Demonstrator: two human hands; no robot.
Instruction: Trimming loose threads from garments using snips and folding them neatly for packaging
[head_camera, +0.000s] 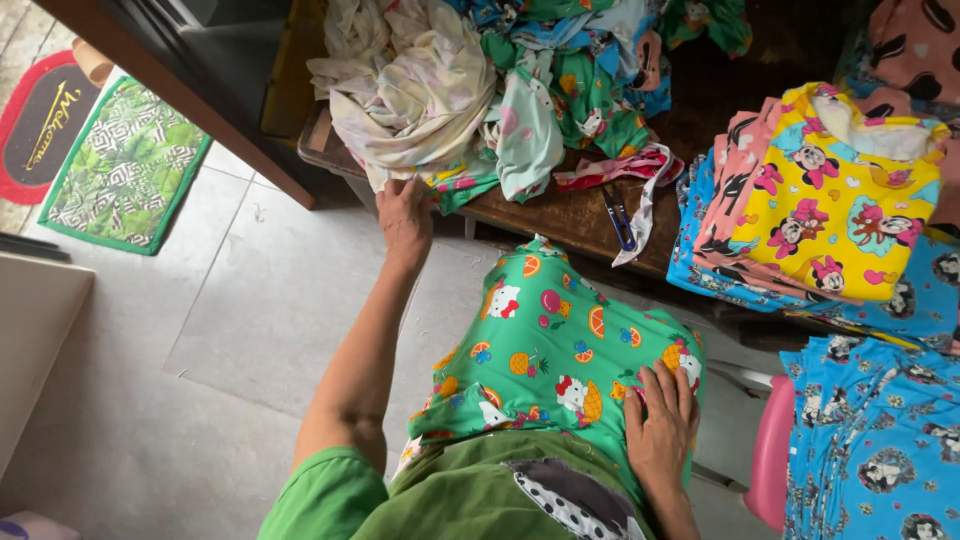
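Note:
A green printed garment (545, 350) with cartoon cats and fruit lies spread across my lap. My right hand (660, 420) rests flat on its right side, fingers apart. My left hand (405, 215) reaches up to the edge of the wooden table (560, 215) and grips the hem of a heap of loose cream and green clothes (420, 95). Small blue thread snips (619, 218) lie on the table between the heap and the folded stacks.
A stack of folded printed clothes, yellow on top (830, 190), sits at the table's right. More blue folded clothes (870, 440) lie on a pink stool (772, 455) at lower right. Green and red doormats (125, 165) lie on the tiled floor at left.

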